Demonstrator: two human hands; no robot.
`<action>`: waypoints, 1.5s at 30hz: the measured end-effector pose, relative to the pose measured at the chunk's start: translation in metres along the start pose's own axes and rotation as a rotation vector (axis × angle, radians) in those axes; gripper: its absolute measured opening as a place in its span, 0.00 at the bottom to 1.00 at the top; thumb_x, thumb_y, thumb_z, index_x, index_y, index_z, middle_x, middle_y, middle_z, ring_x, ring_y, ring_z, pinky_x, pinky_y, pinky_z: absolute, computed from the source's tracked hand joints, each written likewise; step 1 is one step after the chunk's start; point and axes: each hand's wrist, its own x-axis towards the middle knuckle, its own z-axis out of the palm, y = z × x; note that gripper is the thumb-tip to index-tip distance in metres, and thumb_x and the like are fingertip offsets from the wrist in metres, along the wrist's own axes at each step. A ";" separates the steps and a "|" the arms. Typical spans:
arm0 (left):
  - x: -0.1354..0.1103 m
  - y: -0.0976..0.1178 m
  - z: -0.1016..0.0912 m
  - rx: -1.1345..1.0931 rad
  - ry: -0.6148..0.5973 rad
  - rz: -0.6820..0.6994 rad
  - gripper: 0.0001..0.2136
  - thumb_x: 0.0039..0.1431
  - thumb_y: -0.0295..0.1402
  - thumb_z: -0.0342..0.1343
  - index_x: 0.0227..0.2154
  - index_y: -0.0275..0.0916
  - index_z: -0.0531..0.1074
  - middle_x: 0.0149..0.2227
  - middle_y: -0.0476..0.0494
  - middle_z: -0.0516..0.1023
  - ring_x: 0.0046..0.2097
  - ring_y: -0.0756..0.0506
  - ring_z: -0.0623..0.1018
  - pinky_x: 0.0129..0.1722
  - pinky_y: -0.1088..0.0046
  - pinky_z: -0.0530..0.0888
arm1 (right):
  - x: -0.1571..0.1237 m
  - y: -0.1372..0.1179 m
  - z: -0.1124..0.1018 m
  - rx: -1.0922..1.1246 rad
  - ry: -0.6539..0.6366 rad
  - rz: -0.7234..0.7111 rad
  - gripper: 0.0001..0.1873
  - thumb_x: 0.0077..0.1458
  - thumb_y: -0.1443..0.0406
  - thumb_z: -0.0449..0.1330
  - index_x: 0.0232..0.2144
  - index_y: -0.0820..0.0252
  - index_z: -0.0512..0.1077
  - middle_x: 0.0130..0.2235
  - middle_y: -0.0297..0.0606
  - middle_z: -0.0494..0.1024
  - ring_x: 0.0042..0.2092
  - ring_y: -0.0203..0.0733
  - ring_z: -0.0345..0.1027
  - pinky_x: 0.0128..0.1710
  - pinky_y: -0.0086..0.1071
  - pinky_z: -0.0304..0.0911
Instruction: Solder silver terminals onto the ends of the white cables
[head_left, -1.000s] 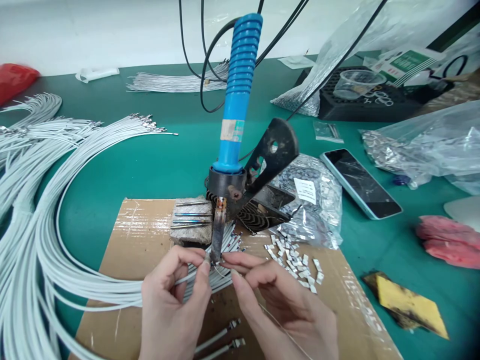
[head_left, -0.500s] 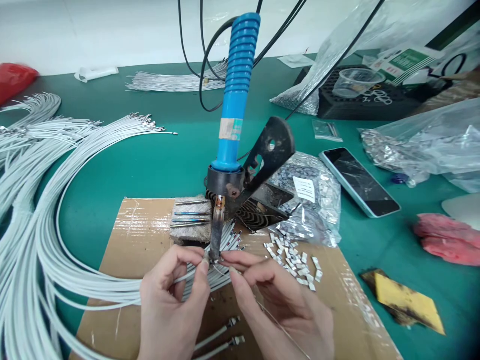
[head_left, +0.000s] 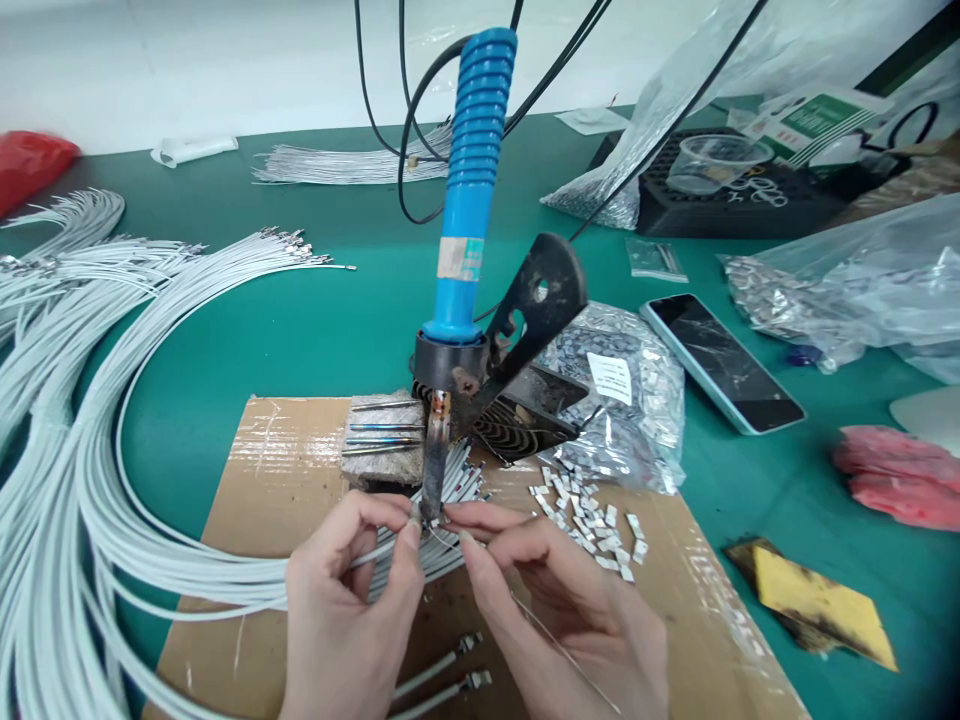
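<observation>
A blue-handled soldering iron (head_left: 469,190) stands upright in a black metal stand (head_left: 525,340), its tip (head_left: 433,480) pointing down over a cardboard sheet (head_left: 285,500). My left hand (head_left: 349,620) pinches the end of a white cable (head_left: 225,590) right at the tip. From the right, my right hand (head_left: 555,610) holds a thin solder wire (head_left: 555,650) up to the same spot. Both sets of fingertips nearly touch under the tip.
Many white cables (head_left: 67,420) curve across the left of the green table. Small metal terminals (head_left: 592,520) lie loose on the cardboard, beside a bag of them (head_left: 622,390). A phone (head_left: 720,365), plastic bags (head_left: 847,280), a yellow sponge (head_left: 817,605) and two finished cable ends (head_left: 450,680) are nearby.
</observation>
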 end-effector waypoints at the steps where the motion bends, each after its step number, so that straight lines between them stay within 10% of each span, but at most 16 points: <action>1: 0.000 0.000 0.000 0.000 -0.001 0.001 0.05 0.53 0.30 0.63 0.23 0.41 0.75 0.29 0.49 0.81 0.26 0.50 0.75 0.27 0.81 0.73 | 0.000 0.000 0.000 0.003 0.000 0.005 0.12 0.54 0.67 0.68 0.20 0.55 0.75 0.37 0.39 0.87 0.37 0.43 0.83 0.38 0.28 0.76; 45: 0.000 -0.008 -0.006 0.059 -0.022 0.072 0.06 0.57 0.29 0.61 0.25 0.42 0.76 0.31 0.50 0.82 0.22 0.52 0.70 0.31 0.80 0.76 | 0.001 0.004 -0.002 0.002 -0.065 -0.079 0.10 0.56 0.69 0.66 0.23 0.55 0.75 0.39 0.34 0.87 0.39 0.38 0.83 0.39 0.22 0.75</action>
